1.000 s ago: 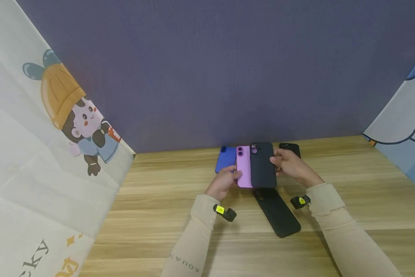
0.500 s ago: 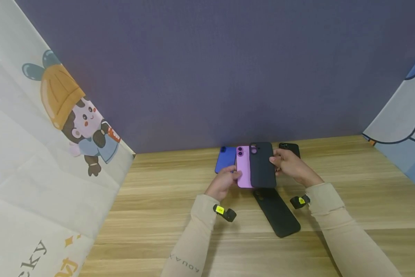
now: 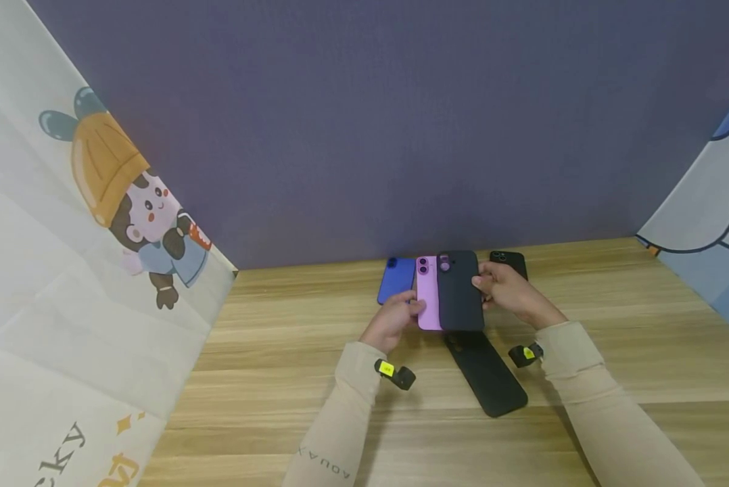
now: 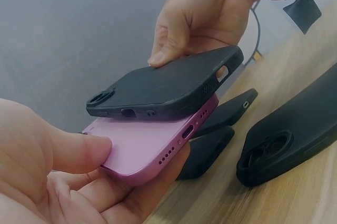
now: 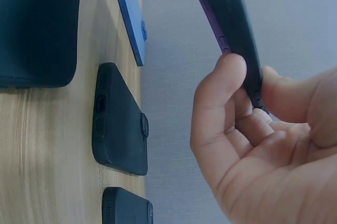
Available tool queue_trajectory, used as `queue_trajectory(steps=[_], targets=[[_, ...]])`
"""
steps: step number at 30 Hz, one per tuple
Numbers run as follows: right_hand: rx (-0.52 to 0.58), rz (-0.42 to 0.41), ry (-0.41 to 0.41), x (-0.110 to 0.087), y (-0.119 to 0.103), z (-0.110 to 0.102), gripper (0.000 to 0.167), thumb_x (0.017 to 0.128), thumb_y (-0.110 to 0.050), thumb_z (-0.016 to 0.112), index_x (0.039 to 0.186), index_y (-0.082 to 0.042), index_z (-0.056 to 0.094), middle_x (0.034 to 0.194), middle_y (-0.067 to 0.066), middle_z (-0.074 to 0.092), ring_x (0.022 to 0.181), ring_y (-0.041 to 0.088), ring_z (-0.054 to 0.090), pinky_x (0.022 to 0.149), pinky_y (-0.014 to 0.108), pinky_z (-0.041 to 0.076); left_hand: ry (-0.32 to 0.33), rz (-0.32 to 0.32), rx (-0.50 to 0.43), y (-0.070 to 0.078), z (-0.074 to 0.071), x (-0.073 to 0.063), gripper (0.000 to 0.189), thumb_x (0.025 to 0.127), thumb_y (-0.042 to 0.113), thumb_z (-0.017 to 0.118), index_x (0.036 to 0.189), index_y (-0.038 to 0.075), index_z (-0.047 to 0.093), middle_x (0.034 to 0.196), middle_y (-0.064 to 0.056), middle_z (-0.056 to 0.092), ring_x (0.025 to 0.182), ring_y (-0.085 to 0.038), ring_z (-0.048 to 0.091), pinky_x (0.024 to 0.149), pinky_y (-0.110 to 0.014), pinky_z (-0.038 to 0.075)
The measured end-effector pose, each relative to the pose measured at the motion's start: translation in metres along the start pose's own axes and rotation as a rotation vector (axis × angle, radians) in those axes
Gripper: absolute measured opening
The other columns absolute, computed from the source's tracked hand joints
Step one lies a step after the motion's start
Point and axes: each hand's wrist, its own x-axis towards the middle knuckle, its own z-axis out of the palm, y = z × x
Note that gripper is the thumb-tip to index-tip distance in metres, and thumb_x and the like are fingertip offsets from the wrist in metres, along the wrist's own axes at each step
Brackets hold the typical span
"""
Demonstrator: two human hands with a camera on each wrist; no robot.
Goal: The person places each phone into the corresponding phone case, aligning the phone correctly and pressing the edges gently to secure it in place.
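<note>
My left hand (image 3: 391, 319) grips a pink phone (image 3: 428, 297) by its left edge, thumb on its back. A black phone case (image 3: 460, 291) covers the phone's right part, and my right hand (image 3: 513, 292) pinches the case's right edge between thumb and fingers. In the left wrist view the case (image 4: 163, 89) sits tilted over the phone (image 4: 139, 150), one edge still raised. Pink shows through part of the case's camera opening. In the right wrist view my forefinger reaches the phone's side, with the case (image 5: 231, 18) against it.
Another black case (image 3: 489, 375) lies slanted on the wooden table (image 3: 267, 379) in front of my hands. Behind them are a blue phone (image 3: 396, 279) at left and a black phone (image 3: 513, 258) at right. A dark panel (image 3: 364, 135) stands along the table's back edge.
The black case has shifted slightly left over the pink phone, and my right hand has moved a little with it. My left hand stays almost in place.
</note>
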Motion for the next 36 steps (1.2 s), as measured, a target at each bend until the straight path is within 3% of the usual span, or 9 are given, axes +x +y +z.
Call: queue_trajectory(steps=[8,27,36], targets=[[-0.004,0.006,-0.002,0.0004,0.0004,0.0013,0.016,0.110,-0.011,0.045,0.114,0.005,0.045,0.084,0.004,0.046,0.078,0.017,0.055,0.071,0.039,0.060,-0.021,-0.005,-0.016,0.0007,0.0005,-0.0002,0.027,0.103,0.008,0.053,0.127,-0.003,0.060,0.093,0.000,0.065,0.083,-0.013,0.066,0.101,-0.039,0.051],[-0.011,0.011,0.003,0.0010,0.0026,0.0026,0.028,0.110,-0.011,0.044,0.129,0.009,0.045,0.091,0.006,0.053,0.081,0.017,0.056,0.073,0.038,0.060,-0.047,0.000,-0.028,0.0013,0.0013,-0.0004,0.024,0.105,0.007,0.051,0.124,-0.004,0.061,0.088,0.002,0.065,0.077,-0.010,0.066,0.088,-0.030,0.054],[-0.004,0.018,-0.001,0.0013,0.0036,0.0029,0.028,0.110,-0.012,0.045,0.128,0.009,0.045,0.092,0.008,0.054,0.084,0.019,0.057,0.072,0.034,0.060,-0.052,0.006,-0.019,0.0026,0.0028,-0.0010,0.030,0.105,0.007,0.050,0.131,-0.004,0.060,0.105,-0.011,0.073,0.080,-0.010,0.067,0.094,-0.034,0.055]])
